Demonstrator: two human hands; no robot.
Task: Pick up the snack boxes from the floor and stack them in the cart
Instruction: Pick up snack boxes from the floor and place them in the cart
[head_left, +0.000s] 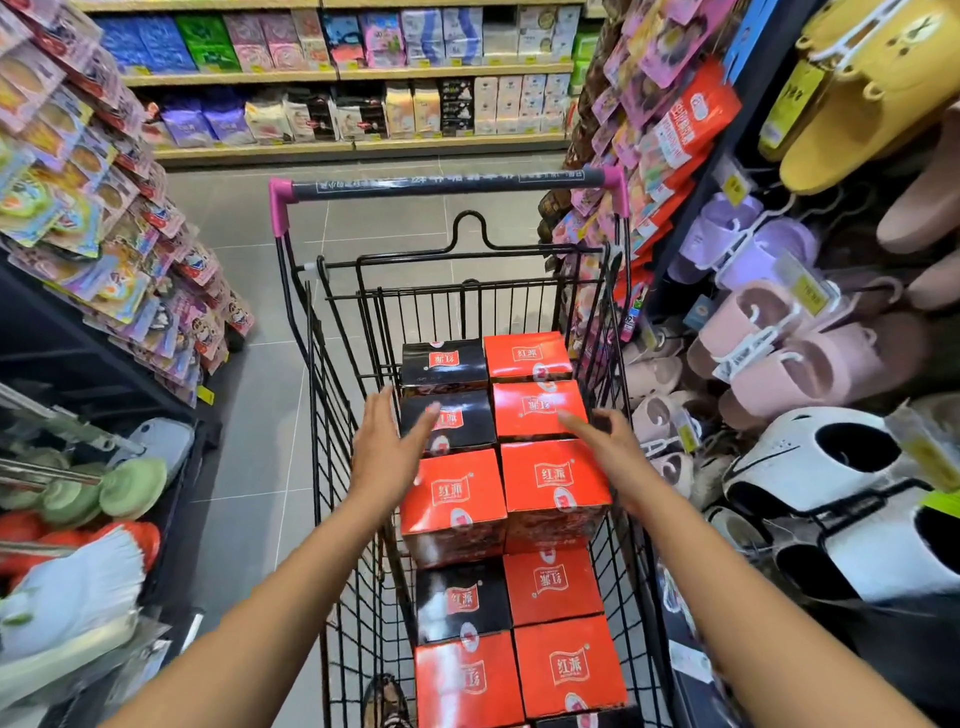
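Stretched out over a black wire cart (317, 415) in a shop aisle, palms down: two bare arms. Held the left hand (387, 447) flat, fingers straight and slightly spread, grasping nothing, tips over the near edge of a black box (457, 431); could not tell whether touching or just above. Held the right hand (608, 441) released as well, fingers loosely extended and empty, beside the corner of a red box (535, 405).

Stacked inside the cart, toward the basket's right side, in two columns running from near end to far: red and black snack boxes (553, 579), logos up. Raised above the rest, just below the hands: a pair of red ones side by side (452, 499).

Seen at the cart's far end: a dark handle bar (447, 184) with pink caps. Hung on the rack to the left: bright packets (104, 208). Hung on the right: pink, lilac, yellow and panda-patterned slippers (779, 353). Lined up across the aisle: shelves (337, 75) of packaged goods. Glimpsed under the basket, on the grey tiled floor (249, 415): a patterned shoe (387, 701).
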